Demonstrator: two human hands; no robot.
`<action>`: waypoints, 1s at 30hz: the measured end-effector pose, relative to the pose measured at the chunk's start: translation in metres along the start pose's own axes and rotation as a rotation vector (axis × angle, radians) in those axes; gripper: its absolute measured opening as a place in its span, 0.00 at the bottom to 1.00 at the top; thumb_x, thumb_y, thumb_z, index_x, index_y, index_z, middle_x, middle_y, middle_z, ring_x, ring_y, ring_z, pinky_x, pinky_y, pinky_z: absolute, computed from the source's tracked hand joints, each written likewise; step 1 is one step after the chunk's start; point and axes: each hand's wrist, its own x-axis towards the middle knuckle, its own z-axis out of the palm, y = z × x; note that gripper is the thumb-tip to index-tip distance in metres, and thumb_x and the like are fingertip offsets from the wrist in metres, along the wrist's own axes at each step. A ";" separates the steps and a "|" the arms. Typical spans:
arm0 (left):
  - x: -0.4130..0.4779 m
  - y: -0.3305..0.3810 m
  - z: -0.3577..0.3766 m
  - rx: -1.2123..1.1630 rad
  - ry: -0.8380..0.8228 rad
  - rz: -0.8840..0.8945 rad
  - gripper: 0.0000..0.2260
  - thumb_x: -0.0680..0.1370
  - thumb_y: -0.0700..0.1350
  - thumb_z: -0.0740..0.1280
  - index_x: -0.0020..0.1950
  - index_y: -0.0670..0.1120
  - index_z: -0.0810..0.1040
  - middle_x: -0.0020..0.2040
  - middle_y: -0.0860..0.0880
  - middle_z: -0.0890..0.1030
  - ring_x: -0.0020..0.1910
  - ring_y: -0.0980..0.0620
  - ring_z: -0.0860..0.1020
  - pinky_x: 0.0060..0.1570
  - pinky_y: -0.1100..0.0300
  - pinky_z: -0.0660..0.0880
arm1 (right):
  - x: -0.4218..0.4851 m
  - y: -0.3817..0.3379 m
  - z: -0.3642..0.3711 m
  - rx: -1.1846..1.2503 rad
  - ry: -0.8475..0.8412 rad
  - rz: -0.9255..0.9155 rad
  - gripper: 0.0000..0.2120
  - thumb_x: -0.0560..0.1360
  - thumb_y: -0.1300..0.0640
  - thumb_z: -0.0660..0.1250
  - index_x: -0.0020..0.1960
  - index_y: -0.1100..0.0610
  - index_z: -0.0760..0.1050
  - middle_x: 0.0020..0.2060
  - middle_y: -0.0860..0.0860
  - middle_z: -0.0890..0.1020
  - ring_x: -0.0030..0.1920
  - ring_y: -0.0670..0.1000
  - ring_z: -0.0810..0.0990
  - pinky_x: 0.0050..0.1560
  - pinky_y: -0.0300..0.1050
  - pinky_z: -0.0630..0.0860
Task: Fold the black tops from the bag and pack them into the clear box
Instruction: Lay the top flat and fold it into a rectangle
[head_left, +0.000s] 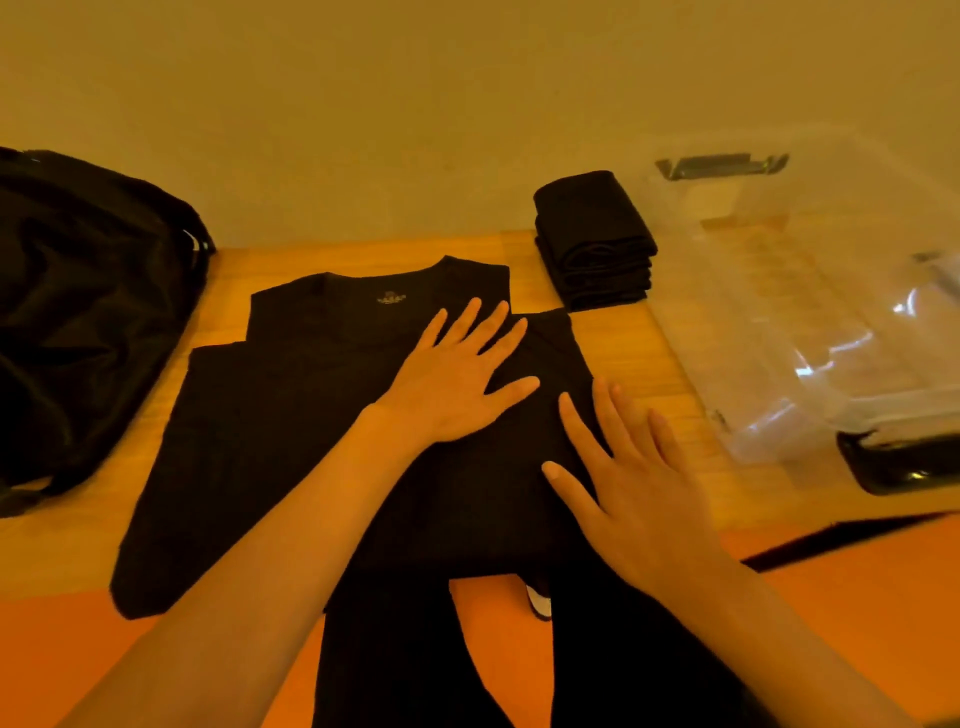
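- The left hand (452, 384) lies palm down on the black top (249, 415), its fingers (458, 327) straight and spread, gripping nothing.
- The right hand (639, 483) is flat too, fingers straight, pressing the top's folded right edge.
- The top lies on the tabletop (649, 364), collar away from the person, right side folded inward.
- A stack of folded tops (592, 244) stands just beside the clear box (810, 322).
- The black bag (78, 312) sits at left, its contents too dark to tell.

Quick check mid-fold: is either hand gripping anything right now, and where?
Nothing is gripped. The left hand lies flat, fingers spread, on the black top; the right hand is flat at its right edge.
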 end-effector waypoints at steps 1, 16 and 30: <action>0.002 0.010 -0.002 -0.007 0.030 -0.001 0.34 0.80 0.69 0.39 0.83 0.56 0.41 0.83 0.54 0.42 0.82 0.50 0.38 0.80 0.45 0.39 | -0.003 0.000 -0.002 0.023 -0.017 0.012 0.38 0.72 0.28 0.22 0.79 0.42 0.31 0.80 0.50 0.35 0.79 0.50 0.30 0.80 0.54 0.37; 0.016 0.038 0.007 -0.037 0.088 0.061 0.35 0.80 0.70 0.42 0.84 0.55 0.46 0.84 0.52 0.45 0.82 0.52 0.40 0.80 0.45 0.42 | -0.038 0.000 0.003 0.008 -0.066 0.028 0.38 0.77 0.29 0.29 0.81 0.46 0.41 0.81 0.51 0.42 0.80 0.52 0.36 0.79 0.56 0.42; -0.161 -0.105 0.011 -0.101 -0.005 -0.669 0.41 0.73 0.75 0.35 0.83 0.57 0.41 0.83 0.49 0.39 0.81 0.49 0.37 0.80 0.48 0.40 | 0.113 -0.079 -0.020 -0.066 -0.203 -0.141 0.35 0.78 0.29 0.35 0.80 0.43 0.34 0.81 0.53 0.38 0.80 0.54 0.35 0.78 0.56 0.36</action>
